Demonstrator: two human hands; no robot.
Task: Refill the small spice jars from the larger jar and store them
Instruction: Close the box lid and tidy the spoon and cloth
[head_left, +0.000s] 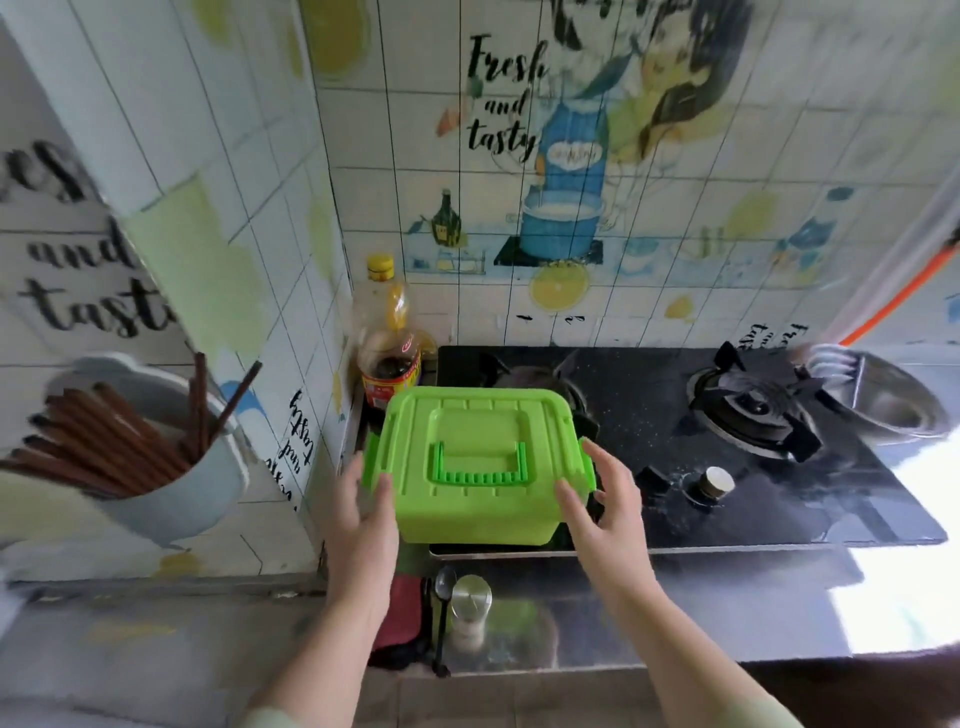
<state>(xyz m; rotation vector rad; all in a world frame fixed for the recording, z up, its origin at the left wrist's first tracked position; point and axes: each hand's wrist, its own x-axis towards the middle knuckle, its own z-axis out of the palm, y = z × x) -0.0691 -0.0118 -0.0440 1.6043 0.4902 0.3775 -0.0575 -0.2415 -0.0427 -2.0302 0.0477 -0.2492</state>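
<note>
Sleeves: pale green fabric left sleeve (267, 719) and matching right sleeve (756, 711), both loose at the ends.
Arms: forearms (332, 644) bare beyond the sleeves.
Hands: left hand (363, 519) and right hand (608, 501) bare.

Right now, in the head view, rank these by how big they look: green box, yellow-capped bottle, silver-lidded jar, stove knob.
1. green box
2. yellow-capped bottle, though it stands farther back
3. silver-lidded jar
4. stove knob
</note>
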